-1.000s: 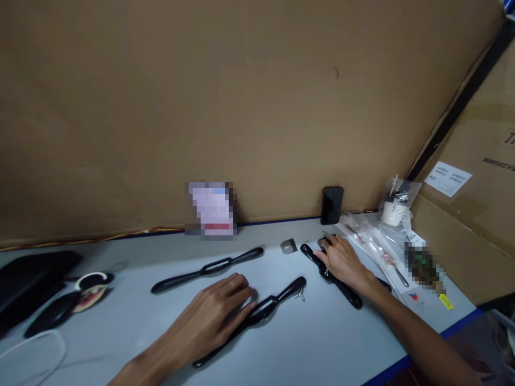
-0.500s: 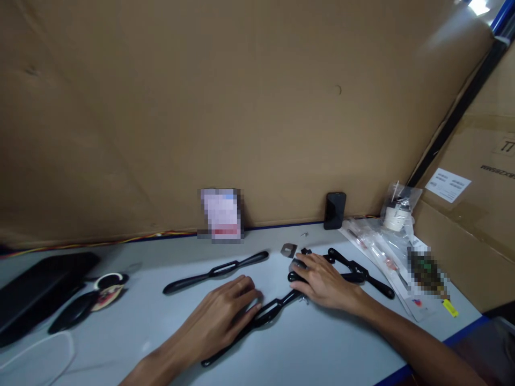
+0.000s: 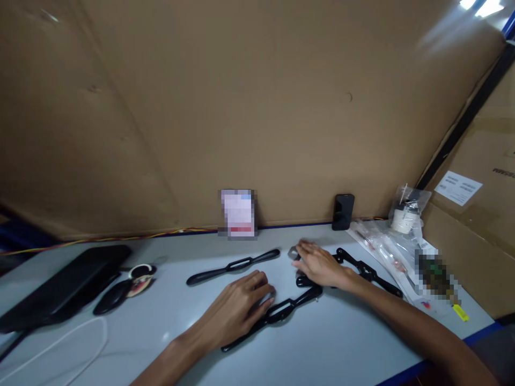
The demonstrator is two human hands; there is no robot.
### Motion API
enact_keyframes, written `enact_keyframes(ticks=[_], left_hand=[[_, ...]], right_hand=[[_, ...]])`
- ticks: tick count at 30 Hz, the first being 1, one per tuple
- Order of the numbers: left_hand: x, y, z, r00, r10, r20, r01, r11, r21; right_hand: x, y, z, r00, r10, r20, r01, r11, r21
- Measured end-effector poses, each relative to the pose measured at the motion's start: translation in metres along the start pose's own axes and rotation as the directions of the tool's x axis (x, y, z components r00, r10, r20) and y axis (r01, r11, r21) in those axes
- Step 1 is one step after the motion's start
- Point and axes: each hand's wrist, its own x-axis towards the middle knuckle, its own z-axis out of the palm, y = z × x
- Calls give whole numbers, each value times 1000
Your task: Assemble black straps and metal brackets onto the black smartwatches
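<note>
My left hand (image 3: 243, 300) rests on the table with curled fingers around one side of a black spokeshave body (image 3: 281, 312), which lies slantwise with its slotted middle showing. Farther right, my right hand (image 3: 319, 265) reaches over the parts with fingers stretched and apart. Its fingertips are by a small flat metal plate (image 3: 293, 253), partly covered. Beneath that hand, the handle end of another black piece (image 3: 303, 281) sticks out. A third spokeshave body (image 3: 241, 264) lies behind my left hand, and one more (image 3: 370, 272) lies right of my right hand.
A black case (image 3: 68, 284) and a round-tagged black item (image 3: 115, 297) lie at the left, near a white cable (image 3: 105, 338). A phone (image 3: 343, 212) and a blurred screen (image 3: 238, 214) lean on the cardboard (image 3: 201, 118). Plastic bags (image 3: 382, 246) and a bagged cup (image 3: 404, 220) stand right.
My right hand has moved a little away from me, toward the metal plate and the back of the table. My left hand keeps its place at the spokeshave body. The whole view has shifted.
</note>
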Motion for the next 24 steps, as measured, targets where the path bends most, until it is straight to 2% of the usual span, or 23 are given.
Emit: enact_keyframes(ticks=[3, 6, 8, 10, 12, 14, 18, 24], left_hand=[[0, 0, 0, 1000, 3, -6, -3, 1000, -7], [-1, -1, 1, 1000, -1, -6, 1, 1000, -21], [-1, -2, 1, 1000, -2, -5, 2, 1000, -25], [-1, -3, 1, 1000, -2, -1, 2, 1000, -25], [-2, -3, 2, 1000, -3, -1, 3, 1000, -24], [-2, -4, 3, 1000, -5, -14, 5, 1000, -22], [-1, -4, 2, 999, 4, -38, -5, 1000, -27], [-2, -3, 1, 999, 29, -44, -29, 1000, -6]], right_hand=[[-20, -25, 2, 995, -72, 63, 69, 996, 50], [-42, -30, -12, 985, -150, 85, 141, 984, 105], [-58, -20, -26, 996, -85, 10, 84, 994, 77], [-75, -4, -39, 995, 62, -83, -61, 998, 11], [-89, 9, -46, 985, 138, -100, -142, 989, -38], [-97, 15, -46, 986, 150, -73, -155, 985, -76], [-87, 11, -34, 995, 82, -48, -86, 993, -83], [-38, -8, -24, 998, -51, -33, 55, 991, 123]])
